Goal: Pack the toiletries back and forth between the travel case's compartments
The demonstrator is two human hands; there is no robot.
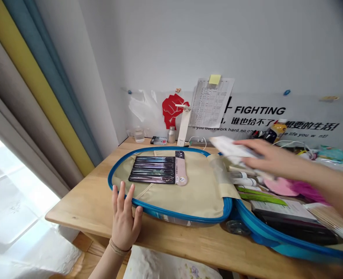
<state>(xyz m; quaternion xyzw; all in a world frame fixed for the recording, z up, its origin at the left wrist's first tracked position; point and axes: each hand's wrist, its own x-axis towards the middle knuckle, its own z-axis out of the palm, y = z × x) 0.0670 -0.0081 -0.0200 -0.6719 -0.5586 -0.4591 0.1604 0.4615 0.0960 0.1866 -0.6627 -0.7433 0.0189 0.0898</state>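
Observation:
A blue-rimmed suitcase [171, 211] lies open on the wooden desk [90, 201], its beige-lined lid flat on the left. On the lining rests a black pack of toothbrushes [156, 169]. My left hand [124, 217] lies flat with fingers stretched out on the lid's near rim. My right hand [269, 157], blurred by motion, hovers over the right half of the suitcase with its fingers closed on a white packet [228, 149]. Below it the right half holds tubes, green items [261, 197], a pink thing and flat boxes.
A white desk lamp [183, 126], a small metal bottle [171, 135], a glass [139, 135] and a juice bottle [276, 131] stand along the back wall. A paper sheet with a yellow note [210, 101] hangs there. Curtains [34, 97] hang at the left.

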